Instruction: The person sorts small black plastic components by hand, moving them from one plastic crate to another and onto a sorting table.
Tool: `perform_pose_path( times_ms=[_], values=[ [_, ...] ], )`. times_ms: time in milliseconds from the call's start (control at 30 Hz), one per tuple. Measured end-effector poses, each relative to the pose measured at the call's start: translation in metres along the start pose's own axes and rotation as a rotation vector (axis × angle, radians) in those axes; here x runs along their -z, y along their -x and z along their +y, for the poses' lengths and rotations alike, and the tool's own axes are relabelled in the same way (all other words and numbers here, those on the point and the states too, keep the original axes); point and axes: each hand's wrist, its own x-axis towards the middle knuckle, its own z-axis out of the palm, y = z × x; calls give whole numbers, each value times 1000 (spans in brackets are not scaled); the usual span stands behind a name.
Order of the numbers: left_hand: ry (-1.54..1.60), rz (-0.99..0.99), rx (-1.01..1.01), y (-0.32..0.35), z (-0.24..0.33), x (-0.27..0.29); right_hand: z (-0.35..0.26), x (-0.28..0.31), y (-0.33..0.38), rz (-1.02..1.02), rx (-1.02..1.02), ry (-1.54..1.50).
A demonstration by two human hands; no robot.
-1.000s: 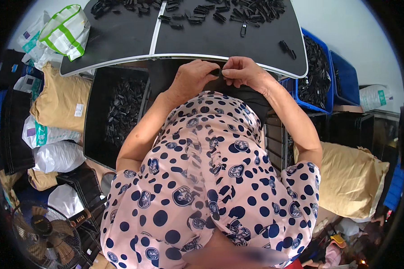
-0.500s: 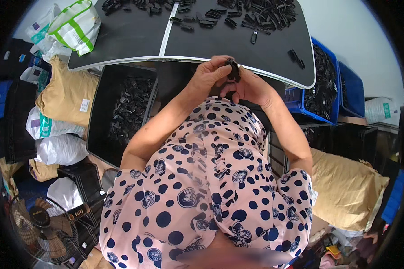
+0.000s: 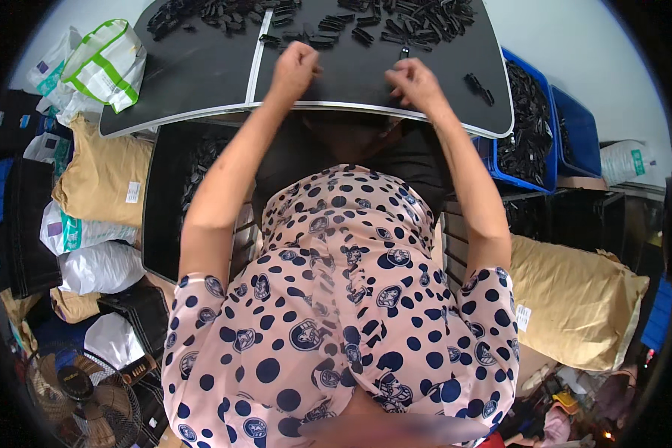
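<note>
My left hand (image 3: pixel 295 72) is over the black table (image 3: pixel 194 75), just right of its pale seam. Its fingers are curled in, and whatever they may hold is hidden. My right hand (image 3: pixel 420 84) hovers over the table's near right part, fingers bent but apart, with nothing visible in them. Just beyond its fingertips lies a small black plastic clip-like piece (image 3: pixel 405 52). Many similar black pieces (image 3: pixel 433 21) are heaped along the far side, and a short row (image 3: pixel 317 39) of them lies just beyond my left hand. One more black piece (image 3: pixel 479 89) rests alone to the right.
A white and green bag (image 3: pixel 108 67) stands at the table's left end. Blue bins (image 3: pixel 551 149) of black pieces are at the right, and a black crate (image 3: pixel 160 216) of pieces is below left. Brown sacks (image 3: pixel 582 299) and a fan (image 3: pixel 78 388) sit around me.
My hands were together at the table's near edge, holding a black piece. They have separated and reached forward over the table, and that piece is no longer visible between them.
</note>
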Motion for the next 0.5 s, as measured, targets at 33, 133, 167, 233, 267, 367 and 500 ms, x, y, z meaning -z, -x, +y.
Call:
perform_pose_path(
  times_ms=[33, 133, 167, 233, 267, 367, 500],
  values=[
    [-583, 135, -421, -17, -17, 22, 3, 9, -13, 130, 50, 116],
    [-1087, 46, -421, -34, -9, 36, 28, 36, -51, 250, 48, 387],
    [-1168, -24, -387, -38, -7, 40, 28, 39, -57, 244, 36, 496],
    [-1213, -87, -440, -42, -7, 49, 23, 36, -70, 227, 41, 579],
    [-1255, -155, -491, -44, -7, 51, 21, 35, -75, 212, 43, 663],
    [-1216, -216, -454, -42, -5, 51, 15, 37, -83, 16, 46, 725],
    [-1108, -142, -528, -23, -10, 49, 6, 38, -71, -67, 92, 799]
  ],
)
